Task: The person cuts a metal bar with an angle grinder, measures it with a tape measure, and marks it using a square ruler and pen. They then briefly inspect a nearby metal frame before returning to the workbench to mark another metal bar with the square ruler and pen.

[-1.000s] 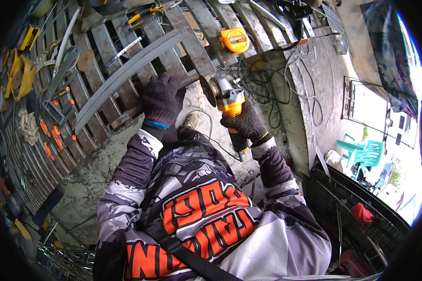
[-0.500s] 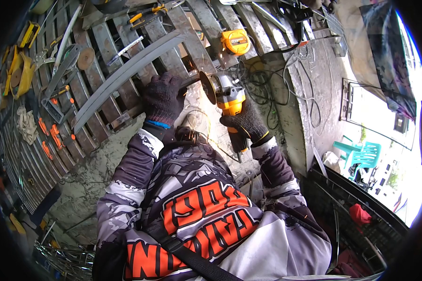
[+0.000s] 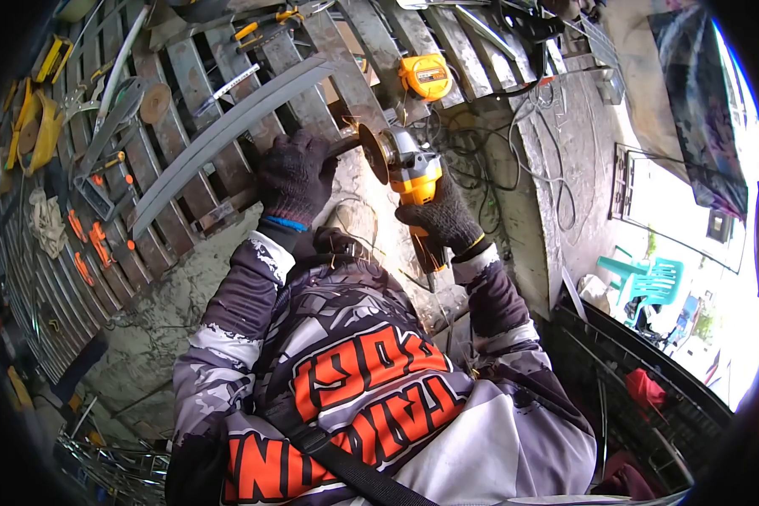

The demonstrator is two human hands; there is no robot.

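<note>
My left hand (image 3: 293,175), in a dark knit glove, presses down on a small metal piece at the edge of the slatted steel workbench (image 3: 185,76). My right hand (image 3: 444,219), also gloved, grips the body of a yellow and black angle grinder (image 3: 403,167). Its disc (image 3: 373,153) stands on edge just right of my left hand, touching the metal at the bench edge. A long curved grey metal strip (image 3: 219,131) lies across the slats just beyond my left hand.
A yellow tape measure (image 3: 424,78) sits on the bench behind the grinder. Tangled cables (image 3: 489,160) lie to the right. Pliers, clamps and orange-handled tools (image 3: 88,244) cover the left of the bench. A green plastic chair (image 3: 649,278) stands far right.
The grinder disc has moved slightly up against the metal at the bench edge, and sparks showed half a second ago. My left hand has stayed in place.
</note>
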